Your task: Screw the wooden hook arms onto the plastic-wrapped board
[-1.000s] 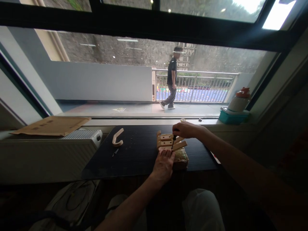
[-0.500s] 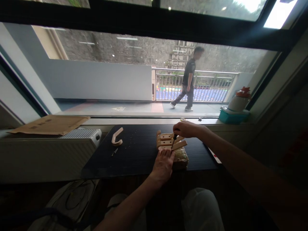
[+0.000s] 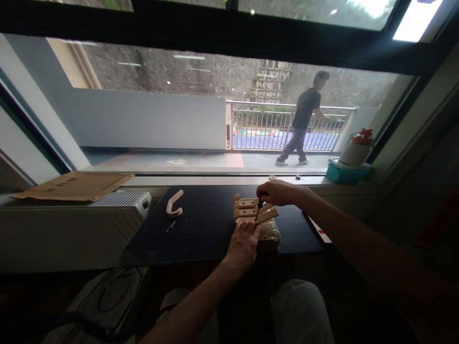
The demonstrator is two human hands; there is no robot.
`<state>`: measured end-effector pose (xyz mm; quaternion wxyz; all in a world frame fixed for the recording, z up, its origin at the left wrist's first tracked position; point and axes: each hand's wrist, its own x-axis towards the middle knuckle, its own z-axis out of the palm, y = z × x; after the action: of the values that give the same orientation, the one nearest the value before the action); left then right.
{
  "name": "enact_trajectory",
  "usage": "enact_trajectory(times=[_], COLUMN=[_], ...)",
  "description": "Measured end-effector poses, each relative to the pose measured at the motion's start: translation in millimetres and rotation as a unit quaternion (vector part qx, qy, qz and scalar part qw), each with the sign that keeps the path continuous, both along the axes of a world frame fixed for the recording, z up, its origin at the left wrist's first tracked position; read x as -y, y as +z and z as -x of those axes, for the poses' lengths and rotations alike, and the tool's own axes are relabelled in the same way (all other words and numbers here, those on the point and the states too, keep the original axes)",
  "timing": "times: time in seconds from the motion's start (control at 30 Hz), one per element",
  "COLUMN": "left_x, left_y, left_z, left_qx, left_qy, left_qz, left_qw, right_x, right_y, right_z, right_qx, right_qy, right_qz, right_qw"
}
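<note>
On a dark board [image 3: 208, 229] lies a wooden rack with hook pieces [image 3: 247, 209]. My left hand [image 3: 244, 243] rests flat on its near end, fingers stretched out, pressing it down. My right hand [image 3: 278, 192] is closed round the dark handle of a small screwdriver [image 3: 258, 207], whose tip points down onto the wooden rack. Under the rack's right part sits a brownish wrapped packet [image 3: 269, 235]. A single loose wooden hook [image 3: 174, 204] lies further left on the board, with small screws [image 3: 171, 225] near it.
A white heater [image 3: 122, 199] with a sheet of cardboard [image 3: 75, 185] stands left of the board. On the sill at right are a teal box [image 3: 346, 173] and a white container with an orange lid [image 3: 356, 148]. Outside the window a person [image 3: 303, 125] walks along a railing.
My hands and the wooden rack have barely shifted. The person outside has walked from the middle of the window to the right.
</note>
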<state>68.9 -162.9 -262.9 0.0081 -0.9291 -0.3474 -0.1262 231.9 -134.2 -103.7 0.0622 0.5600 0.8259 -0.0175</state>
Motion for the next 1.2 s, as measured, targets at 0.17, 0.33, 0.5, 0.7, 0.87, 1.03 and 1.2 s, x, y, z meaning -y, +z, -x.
enact_trajectory(times=[0.17,0.33,0.5,0.7,0.87,1.03,1.2], left_x=[0.1,0.7,0.7,0.3,0.9,1.0,0.7], left_y=[0.2,0.8,0.0,-0.5,1.5,2.5,2.1], left_z=[0.2,0.2,0.3,0.7,0.4,-0.3,-0.4], left_qx=[-0.002,-0.004,-0.002,0.003,0.000,-0.005,-0.007], left_qy=[0.003,0.005,0.003,0.000,0.001,0.000,0.003], left_qz=[0.001,0.000,-0.003,0.002,0.012,0.004,0.006], left_qw=[1.000,1.000,1.000,1.000,1.000,1.000,1.000], right_x=[-5.0,-5.5,-2.2,-4.2,-5.5,-6.5,-5.2], right_y=[-5.9,-4.9,0.3,-5.2,-9.0,-5.7,1.2], right_z=[0.6,3.4,3.7,0.1,1.1,-0.3,-1.6], right_qx=[-0.002,0.009,0.010,-0.011,-0.008,-0.004,-0.033], right_qy=[-0.002,-0.017,-0.032,0.008,-0.017,-0.032,-0.025], right_qz=[-0.010,-0.016,-0.003,-0.006,-0.014,-0.005,0.005], right_qw=[1.000,1.000,0.999,1.000,1.000,0.999,0.999])
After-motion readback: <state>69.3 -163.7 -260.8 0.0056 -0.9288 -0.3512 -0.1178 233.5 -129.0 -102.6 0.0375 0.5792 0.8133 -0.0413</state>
